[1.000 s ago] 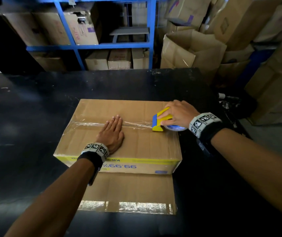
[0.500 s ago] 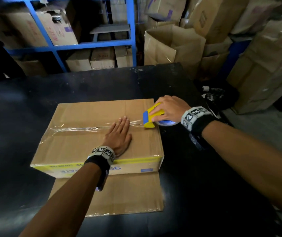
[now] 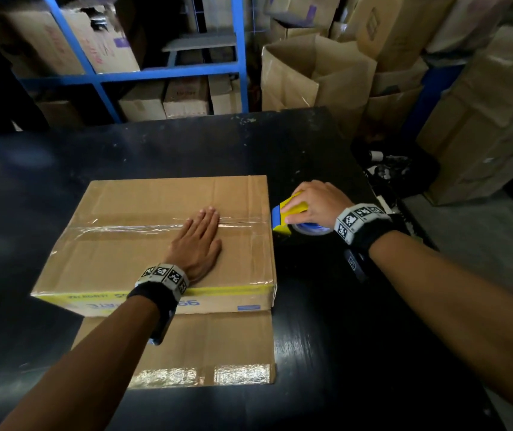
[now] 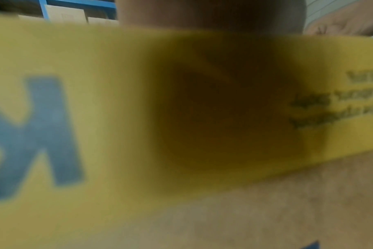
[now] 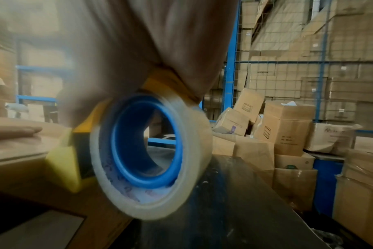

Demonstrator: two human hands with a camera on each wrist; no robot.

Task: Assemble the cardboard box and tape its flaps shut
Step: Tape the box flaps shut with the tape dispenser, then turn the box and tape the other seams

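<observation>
A flat brown cardboard box (image 3: 143, 250) lies on the black table (image 3: 326, 337), its top flaps closed and a strip of clear tape (image 3: 124, 227) running along the middle seam. My left hand (image 3: 197, 242) lies flat on the box top, fingers straight, reaching the seam. My right hand (image 3: 314, 203) grips a yellow and blue tape dispenser (image 3: 286, 214) just past the box's right edge. The right wrist view shows the dispenser's roll of clear tape (image 5: 151, 158) with its blue core. The left wrist view is filled by the blurred yellow printed side of the box (image 4: 117, 101).
A loose flat cardboard sheet (image 3: 205, 346) lies on the table in front of the box. Blue metal shelving (image 3: 168, 73) with cartons stands behind the table. Stacked cardboard boxes (image 3: 317, 70) crowd the floor at the right, close to the table's right edge.
My right hand has drawn the dispenser rightward along the seam, from on top of the box to just beyond its right edge. The left hand has stayed flat on the box.
</observation>
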